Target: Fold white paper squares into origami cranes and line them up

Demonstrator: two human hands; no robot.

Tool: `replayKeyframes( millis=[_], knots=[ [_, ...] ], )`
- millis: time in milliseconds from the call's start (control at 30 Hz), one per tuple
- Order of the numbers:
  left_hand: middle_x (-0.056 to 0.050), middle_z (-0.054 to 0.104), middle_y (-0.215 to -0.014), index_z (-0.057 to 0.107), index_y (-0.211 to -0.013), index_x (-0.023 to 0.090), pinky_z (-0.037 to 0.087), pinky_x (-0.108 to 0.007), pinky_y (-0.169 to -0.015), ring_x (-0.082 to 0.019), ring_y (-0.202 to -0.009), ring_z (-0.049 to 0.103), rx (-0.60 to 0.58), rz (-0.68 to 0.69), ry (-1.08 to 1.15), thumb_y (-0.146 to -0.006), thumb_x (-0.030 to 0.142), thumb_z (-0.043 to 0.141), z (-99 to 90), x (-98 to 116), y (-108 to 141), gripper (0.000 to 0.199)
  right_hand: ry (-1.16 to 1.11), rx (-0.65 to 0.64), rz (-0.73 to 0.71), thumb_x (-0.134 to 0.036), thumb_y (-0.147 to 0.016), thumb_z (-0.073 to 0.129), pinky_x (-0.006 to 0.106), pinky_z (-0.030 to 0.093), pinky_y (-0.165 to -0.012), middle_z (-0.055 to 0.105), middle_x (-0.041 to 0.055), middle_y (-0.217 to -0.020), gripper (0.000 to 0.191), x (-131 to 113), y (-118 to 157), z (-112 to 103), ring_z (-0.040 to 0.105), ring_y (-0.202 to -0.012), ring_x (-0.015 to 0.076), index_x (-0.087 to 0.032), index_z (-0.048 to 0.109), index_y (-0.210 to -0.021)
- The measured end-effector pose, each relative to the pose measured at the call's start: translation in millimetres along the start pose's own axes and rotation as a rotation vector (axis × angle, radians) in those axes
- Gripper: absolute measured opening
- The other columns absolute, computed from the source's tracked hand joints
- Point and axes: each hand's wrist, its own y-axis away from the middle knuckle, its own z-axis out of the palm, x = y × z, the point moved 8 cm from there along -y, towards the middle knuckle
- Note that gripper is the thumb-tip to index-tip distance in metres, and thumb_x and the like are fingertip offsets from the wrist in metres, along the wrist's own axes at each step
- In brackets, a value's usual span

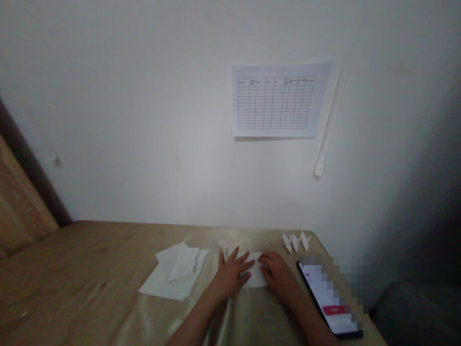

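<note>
A small white sheet of paper lies on the cloth-covered table between my hands. My left hand has its fingers spread, with its fingertips and thumb reaching the sheet's left side. On the sheet's right part rests my right hand, its fingers bent and close together at the paper's upper right edge. Whether those fingers pinch the paper is hard to make out. To the left sits a stack of white papers with a folded piece on top.
Several small folded white paper pieces stand near the table's back right corner. A phone, partly pixelated, lies right of my right hand. A printed table sheet hangs on the wall behind. Brown wood shows at the far left.
</note>
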Motion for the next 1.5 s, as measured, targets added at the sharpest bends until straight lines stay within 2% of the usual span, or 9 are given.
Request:
replayKeyframes(
  millis=[100, 233, 400, 533, 900, 1067, 1233, 1400, 1500],
  knots=[
    [0.005, 0.029, -0.163, 0.031, -0.151, 0.046, -0.002, -0.083, -0.110, -0.035, -0.154, 0.012, -0.011, 0.012, -0.047, -0.100, 0.045, 0.040, 7.9, 6, -1, 0.051, 0.078, -0.085, 0.063, -0.027, -0.094, 0.041, 0.044, 0.031, -0.120, 0.053, 0.0110, -0.148, 0.048, 3, 2, 13, 0.045, -0.139, 0.0232, -0.017, 0.056, -0.139],
    [0.003, 0.023, -0.164, 0.018, -0.156, 0.042, -0.002, -0.080, -0.113, -0.034, -0.154, 0.011, 0.012, -0.006, -0.097, -0.102, 0.051, 0.033, 12.4, 5, -1, 0.057, 0.196, -0.205, 0.094, -0.032, -0.099, 0.030, 0.058, 0.011, -0.124, 0.036, 0.0038, -0.159, 0.053, 3, 6, 24, 0.032, -0.148, 0.0238, -0.025, 0.038, -0.151],
    [0.007, 0.020, -0.165, 0.026, -0.152, 0.048, -0.001, -0.082, -0.111, -0.038, -0.154, 0.010, 0.000, -0.072, -0.114, -0.098, 0.060, 0.039, 7.7, -3, 2, 0.057, 0.291, -0.241, 0.183, -0.040, -0.100, 0.025, 0.062, 0.006, -0.122, 0.021, 0.0031, -0.164, 0.058, 11, 9, 25, 0.018, -0.153, 0.0267, -0.024, 0.026, -0.156],
    [0.007, 0.021, -0.165, 0.029, -0.151, 0.048, -0.003, -0.082, -0.111, -0.041, -0.153, 0.007, 0.019, -0.098, -0.108, -0.091, 0.070, 0.044, 1.5, -11, 6, 0.065, 0.313, -0.248, 0.215, -0.044, -0.100, 0.026, 0.061, 0.007, -0.123, 0.018, 0.0024, -0.164, 0.060, 17, 10, 26, 0.016, -0.154, 0.0270, -0.023, 0.022, -0.156],
    [0.002, 0.023, -0.166, 0.027, -0.153, 0.044, 0.007, -0.075, -0.116, -0.035, -0.153, 0.016, 0.092, 0.031, -0.117, -0.094, 0.070, 0.036, -1.7, -16, 12, 0.065, 0.308, -0.208, 0.193, -0.041, -0.101, 0.025, 0.058, 0.008, -0.124, 0.024, -0.0031, -0.164, 0.056, 28, 14, 16, 0.014, -0.154, 0.0257, -0.029, 0.026, -0.155],
    [0.000, 0.028, -0.165, 0.033, -0.151, 0.042, 0.010, -0.073, -0.118, -0.035, -0.152, 0.020, 0.136, 0.041, -0.100, -0.094, 0.065, 0.044, -2.5, -19, 12, 0.063, 0.228, -0.188, 0.170, -0.038, -0.100, 0.029, 0.057, 0.011, -0.124, 0.026, -0.0018, -0.163, 0.056, 29, 13, 14, 0.017, -0.153, 0.0247, -0.028, 0.030, -0.154],
    [-0.005, 0.037, -0.161, 0.040, -0.148, 0.035, 0.011, -0.068, -0.120, -0.032, -0.150, 0.027, 0.172, 0.094, -0.022, -0.090, 0.051, 0.060, -5.9, -13, 11, 0.064, 0.061, -0.148, 0.047, -0.026, -0.095, 0.036, 0.047, 0.018, -0.125, 0.040, 0.0023, -0.158, 0.050, 25, 8, 14, 0.029, -0.149, 0.0196, -0.025, 0.050, -0.144],
    [-0.007, 0.060, -0.139, 0.062, -0.127, 0.030, 0.017, -0.062, -0.121, -0.027, -0.136, 0.048, 0.187, 0.145, 0.077, -0.087, 0.034, 0.065, -11.9, -1, 14, 0.040, -0.117, -0.082, -0.017, -0.020, -0.088, 0.048, 0.044, 0.028, -0.121, 0.060, 0.0083, -0.140, 0.039, 24, 9, 9, 0.048, -0.136, 0.0198, -0.023, 0.068, -0.122],
    [-0.008, 0.061, -0.134, 0.065, -0.124, 0.029, 0.021, -0.059, -0.121, -0.027, -0.128, 0.054, 0.174, 0.154, 0.122, -0.082, 0.037, 0.071, -12.5, 3, 17, 0.043, -0.144, -0.102, 0.026, -0.026, -0.080, 0.064, 0.049, 0.021, -0.123, 0.060, 0.0083, -0.140, 0.039, 24, 10, 4, 0.047, -0.137, 0.0238, -0.024, 0.069, -0.118]
  ],
)
